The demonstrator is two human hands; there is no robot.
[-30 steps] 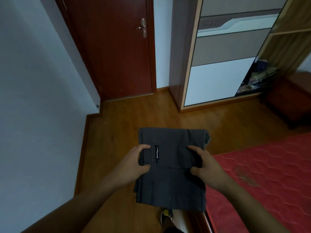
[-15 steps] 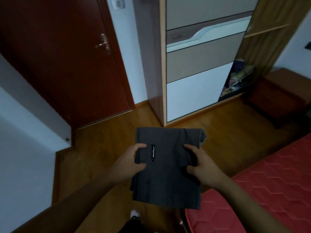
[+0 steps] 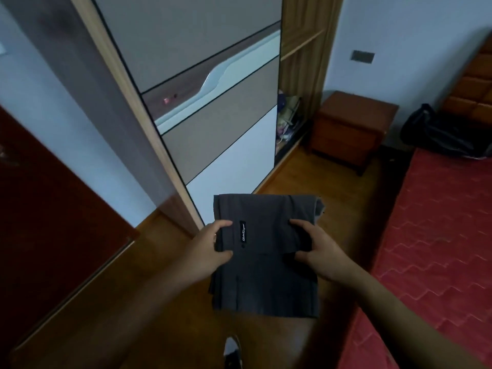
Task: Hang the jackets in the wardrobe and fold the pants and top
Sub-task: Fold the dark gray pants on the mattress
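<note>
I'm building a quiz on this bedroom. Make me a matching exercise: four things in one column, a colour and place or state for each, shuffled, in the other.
Column one
1. pants
2. mattress
3. nightstand
4. bag

Column two
a. black, at the mattress's far end
b. red, quilted
c. grey, folded, gripped by left hand and right hand
d. brown, beside the wardrobe

Pairs: 1-c, 2-b, 3-d, 4-a
</note>
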